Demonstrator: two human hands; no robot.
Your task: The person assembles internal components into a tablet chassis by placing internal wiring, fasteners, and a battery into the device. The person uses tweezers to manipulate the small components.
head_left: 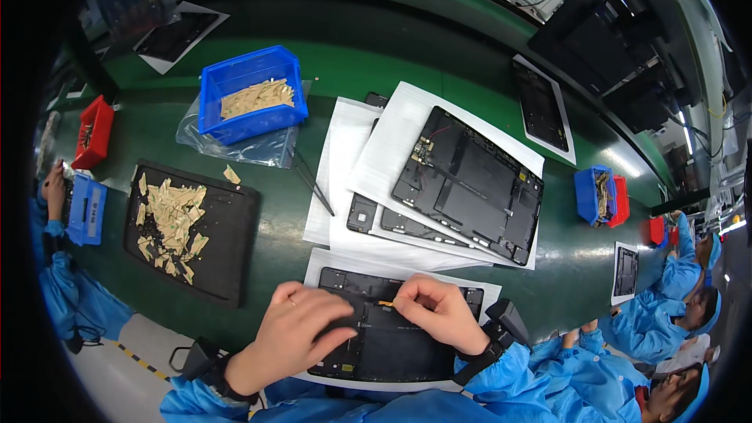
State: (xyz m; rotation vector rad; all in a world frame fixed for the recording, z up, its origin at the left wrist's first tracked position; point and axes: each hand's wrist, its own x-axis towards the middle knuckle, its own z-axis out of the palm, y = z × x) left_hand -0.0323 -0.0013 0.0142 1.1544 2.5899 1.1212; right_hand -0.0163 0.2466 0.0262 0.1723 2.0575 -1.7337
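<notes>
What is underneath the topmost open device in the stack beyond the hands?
Directly under the topmost device is a white sheet. Below it, edges of other dark devices and more white sheets show. Their middles and total number are hidden by the layers above.

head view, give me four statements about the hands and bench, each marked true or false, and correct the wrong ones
1. The right hand pinches a small orange strip over the black device. True.

2. The blue bin of tan strips stands to the right of the stacked panels. False: it stands to their left.

3. The black tray carries a heap of tan pieces. True.

4. The left hand grips the dark tweezers. False: they lie beyond it, partly over white sheets.
</notes>
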